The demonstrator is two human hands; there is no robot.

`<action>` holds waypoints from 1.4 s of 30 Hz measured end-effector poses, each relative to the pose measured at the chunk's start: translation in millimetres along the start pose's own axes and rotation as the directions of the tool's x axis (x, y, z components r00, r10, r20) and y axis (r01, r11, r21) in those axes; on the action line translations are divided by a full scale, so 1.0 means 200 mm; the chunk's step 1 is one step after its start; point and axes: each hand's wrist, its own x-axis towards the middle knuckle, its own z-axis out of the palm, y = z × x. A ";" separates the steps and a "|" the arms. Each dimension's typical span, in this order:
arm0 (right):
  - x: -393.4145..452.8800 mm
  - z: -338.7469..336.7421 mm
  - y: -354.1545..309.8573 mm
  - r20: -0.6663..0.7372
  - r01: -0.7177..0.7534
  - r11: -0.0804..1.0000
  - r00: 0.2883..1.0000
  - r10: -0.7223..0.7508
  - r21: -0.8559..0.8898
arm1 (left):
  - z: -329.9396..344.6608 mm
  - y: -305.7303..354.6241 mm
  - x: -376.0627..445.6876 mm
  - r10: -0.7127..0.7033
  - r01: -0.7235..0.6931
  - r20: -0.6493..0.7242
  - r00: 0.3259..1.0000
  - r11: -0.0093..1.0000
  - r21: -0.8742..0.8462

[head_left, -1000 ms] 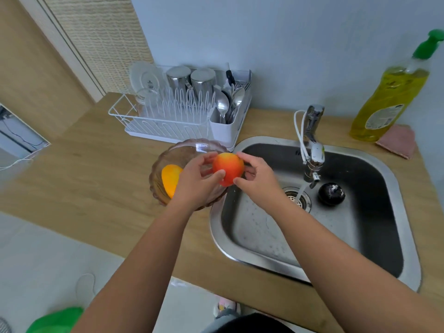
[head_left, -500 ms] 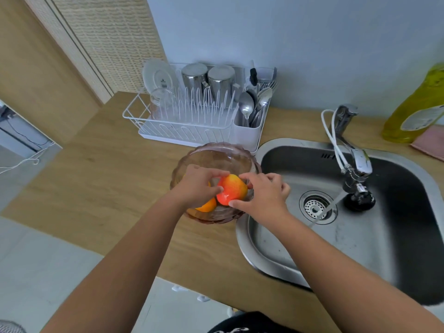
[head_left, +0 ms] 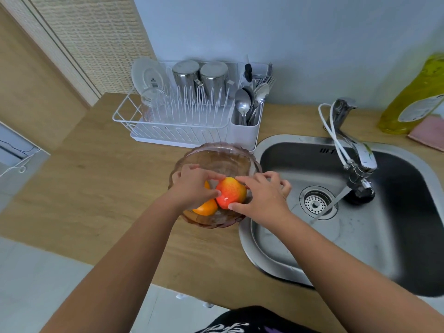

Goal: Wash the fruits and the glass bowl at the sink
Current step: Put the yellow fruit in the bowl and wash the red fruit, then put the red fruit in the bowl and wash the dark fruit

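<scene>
Red-and-yellow, wet-looking, the apple (head_left: 231, 193) sits pinched between both hands over the glass bowl (head_left: 216, 159), which stands on the tabletop (head_left: 96, 188) just left of the sink (head_left: 312, 272). The left hand (head_left: 192, 186) closes its grip on the apple's left side, the right hand (head_left: 260, 197) on its right side, fingertips curled round it. An orange fruit (head_left: 206, 209) lies in the bowl directly under the left hand, touching the apple. The apple is roundish, with no clear long axis.

Water runs from the tap (head_left: 360, 159) to the right, so the bowl lies left of the stream and the right hand is the nearer one to it.

Behind, a dish rack (head_left: 182, 131) and a yellow soap bottle (head_left: 415, 99); its label is too blurred to read.
</scene>
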 end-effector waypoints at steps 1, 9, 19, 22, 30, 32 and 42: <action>0.00 -0.01 0.01 0.005 -0.002 1.000 1.000 0.002 0.013 | 0.00 0.00 0.00 0.009 -0.009 -0.001 1.000 1.000 0.007; -0.14 -0.08 0.22 -0.124 -0.196 0.954 0.966 0.228 0.227 | 0.05 0.29 -0.04 0.236 -0.320 -0.236 0.943 0.839 -0.440; -0.38 -0.09 0.97 0.127 -0.571 0.447 0.702 0.701 0.688 | 0.77 0.99 0.02 0.351 -0.011 0.483 0.802 0.817 -0.577; -0.40 -0.13 1.15 0.146 -0.558 0.301 0.620 0.771 0.774 | 1.03 1.14 0.10 0.288 0.108 0.557 0.779 0.814 -0.571; -0.29 -0.08 1.47 0.260 -0.520 0.057 0.516 0.816 0.852 | 1.28 1.37 0.43 -0.042 0.253 0.320 0.946 0.714 -0.653; -0.25 -0.07 1.51 0.278 -0.533 0.054 0.522 0.807 0.845 | 1.30 1.40 0.50 -0.087 0.262 0.277 0.957 0.674 -0.691; -0.05 -0.05 1.62 0.256 -0.401 0.030 0.638 0.726 0.916 | 1.32 1.50 0.75 0.044 0.133 0.201 0.979 0.610 -0.781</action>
